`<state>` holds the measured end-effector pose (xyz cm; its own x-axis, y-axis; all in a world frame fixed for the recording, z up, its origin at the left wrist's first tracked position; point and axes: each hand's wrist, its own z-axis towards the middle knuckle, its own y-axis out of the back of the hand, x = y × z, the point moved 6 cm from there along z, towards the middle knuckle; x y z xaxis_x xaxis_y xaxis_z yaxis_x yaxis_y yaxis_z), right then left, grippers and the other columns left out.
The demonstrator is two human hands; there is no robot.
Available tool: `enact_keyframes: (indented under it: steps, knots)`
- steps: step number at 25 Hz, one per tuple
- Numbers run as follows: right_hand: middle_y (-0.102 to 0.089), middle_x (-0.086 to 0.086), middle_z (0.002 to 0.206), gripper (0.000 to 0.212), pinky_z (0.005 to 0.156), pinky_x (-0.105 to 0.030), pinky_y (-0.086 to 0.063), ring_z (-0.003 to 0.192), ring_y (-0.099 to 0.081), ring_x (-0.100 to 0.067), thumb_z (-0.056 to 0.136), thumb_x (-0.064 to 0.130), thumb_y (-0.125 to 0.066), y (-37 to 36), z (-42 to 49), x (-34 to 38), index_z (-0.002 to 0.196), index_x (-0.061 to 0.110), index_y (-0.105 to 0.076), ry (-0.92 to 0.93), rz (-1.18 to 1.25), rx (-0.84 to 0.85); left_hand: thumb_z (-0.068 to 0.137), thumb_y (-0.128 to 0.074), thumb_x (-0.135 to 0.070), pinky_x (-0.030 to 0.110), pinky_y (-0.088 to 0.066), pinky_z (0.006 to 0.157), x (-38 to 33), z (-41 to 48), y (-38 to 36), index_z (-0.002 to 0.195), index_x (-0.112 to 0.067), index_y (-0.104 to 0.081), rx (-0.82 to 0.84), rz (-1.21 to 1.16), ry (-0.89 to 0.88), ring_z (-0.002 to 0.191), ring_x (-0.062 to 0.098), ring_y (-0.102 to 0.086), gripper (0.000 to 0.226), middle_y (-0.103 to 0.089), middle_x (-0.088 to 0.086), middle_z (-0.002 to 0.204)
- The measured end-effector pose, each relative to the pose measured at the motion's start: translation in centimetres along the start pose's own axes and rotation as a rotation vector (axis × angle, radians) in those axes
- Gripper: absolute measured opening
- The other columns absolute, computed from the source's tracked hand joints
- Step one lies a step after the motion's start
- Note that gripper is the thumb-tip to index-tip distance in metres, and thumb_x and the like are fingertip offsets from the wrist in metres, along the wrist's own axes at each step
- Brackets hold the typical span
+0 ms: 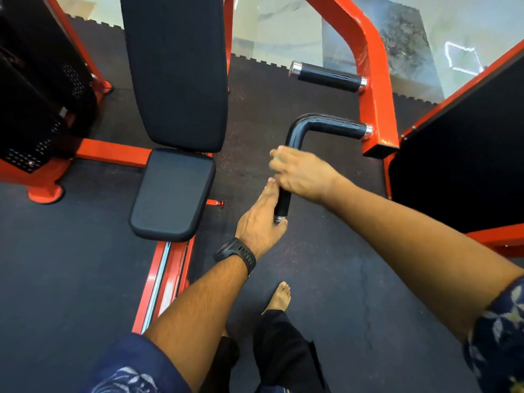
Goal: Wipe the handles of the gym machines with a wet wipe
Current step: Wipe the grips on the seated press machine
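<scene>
L-bent handle (326,123), glossy black tube, chrome collar, dead centre. Right grip (301,173) curled round shaft. Left grip (260,219) clasps lower chrome-capped end. Matte padded seat (173,194) at 9 o'clock, red steel frame (374,80) at 1.

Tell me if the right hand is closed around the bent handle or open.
Closed: the right hand curls its fingers round the bent handle, on its downward leg.
</scene>
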<state>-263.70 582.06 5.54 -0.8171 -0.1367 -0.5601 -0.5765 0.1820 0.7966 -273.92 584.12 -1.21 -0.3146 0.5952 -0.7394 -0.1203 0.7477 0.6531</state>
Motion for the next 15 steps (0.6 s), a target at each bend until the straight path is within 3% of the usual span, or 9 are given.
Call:
enact_keyframes:
  steps: [3,6,8,11,13,15]
  knots:
    - [-0.063,-0.005,0.096,0.021,0.093,-0.04,-0.046,0.102,-0.057,-0.031,0.091,0.012,-0.051,0.1,1.0,-3.4,0.095,0.013,-0.072,-0.105,0.007,0.044,0.088,-0.064,-0.019,0.029,-0.049,0.094,-0.4,0.4,0.2,0.16,-0.025,-0.001,0.008,-0.001,-0.037,0.145,0.014,-0.035,0.096,-0.006,-0.01,0.168]
    - [-0.061,-0.003,0.088,0.017,0.085,-0.038,-0.047,0.088,-0.057,-0.028,0.089,0.012,-0.054,0.3,1.7,-3.0,0.087,0.015,-0.07,-0.052,-0.018,0.153,0.088,-0.064,-0.019,0.028,-0.048,0.094,-0.2,0.2,0.0,0.16,-0.026,0.001,0.017,0.004,-0.017,0.146,0.013,-0.033,0.097,-0.003,-0.011,0.168]
    - [-0.061,-0.005,0.091,0.016,0.078,-0.037,-0.051,0.088,-0.06,-0.028,0.09,0.008,-0.056,0.8,1.2,-5.5,0.09,0.013,-0.071,-0.255,0.045,0.087,0.088,-0.064,-0.019,0.029,-0.049,0.097,-0.2,0.4,0.0,0.16,-0.025,0.002,0.025,0.0,-0.029,0.148,0.011,-0.028,0.098,-0.001,-0.011,0.168]
    - [-0.054,-0.018,0.116,0.03,0.083,-0.042,-0.053,0.109,-0.053,-0.035,0.087,-0.011,-0.053,0.0,-1.9,-10.0,0.115,-0.002,-0.06,-0.878,0.399,0.082,0.089,-0.066,-0.02,0.028,-0.048,0.1,-0.3,0.5,0.5,0.16,-0.027,0.001,0.036,-0.002,-0.035,0.149,0.011,-0.026,0.098,0.001,-0.012,0.167]
    - [-0.047,-0.02,0.129,0.052,0.089,-0.041,-0.051,0.119,-0.047,-0.035,0.083,-0.014,-0.057,0.2,-3.1,-8.5,0.132,-0.003,-0.046,-0.997,0.46,0.031,0.09,-0.067,-0.022,0.026,-0.044,0.102,-0.2,0.6,1.0,0.161,-0.027,-0.004,0.05,-0.032,-0.018,0.146,0.012,-0.033,0.095,-0.002,-0.013,0.167]
    - [-0.048,-0.015,0.132,0.052,0.089,-0.038,-0.053,0.121,-0.047,-0.031,0.084,-0.009,-0.061,1.1,-3.1,-6.3,0.133,0.003,-0.047,-0.951,0.53,-0.088,0.093,-0.064,-0.023,0.023,-0.037,0.107,-0.4,1.0,2.3,0.16,-0.029,-0.016,0.017,-0.127,0.022,0.142,0.011,-0.038,0.083,-0.012,-0.014,0.166]
